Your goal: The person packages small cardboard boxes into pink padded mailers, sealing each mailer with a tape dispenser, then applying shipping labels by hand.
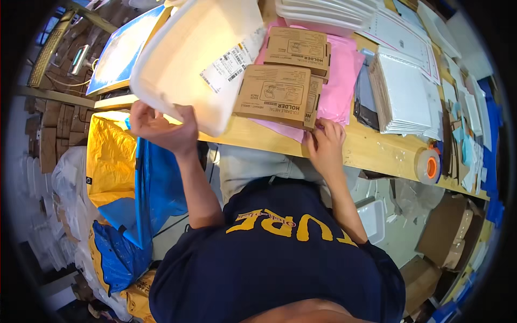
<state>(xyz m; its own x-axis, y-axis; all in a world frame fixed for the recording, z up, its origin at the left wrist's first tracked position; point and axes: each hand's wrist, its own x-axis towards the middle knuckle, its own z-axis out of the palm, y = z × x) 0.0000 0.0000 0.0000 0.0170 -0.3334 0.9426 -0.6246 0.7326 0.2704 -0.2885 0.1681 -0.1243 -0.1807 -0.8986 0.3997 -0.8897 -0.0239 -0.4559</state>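
My left hand is closed on the near rim of a white plastic bin, which tilts up at the table's left. Inside the bin's right side shows a white printed label sheet. Right of it, brown cardboard boxes with black print lie stacked on a pink plastic bag. Another flat box is just behind them. At the near right corner of the front stack, my right hand has its fingers curled against the lower cardboard box.
Stacked white trays stand at the back. To the right are a pile of white padded mailers and a tape roll near the table edge. A yellow and blue bag stands below left; open cartons sit lower right.
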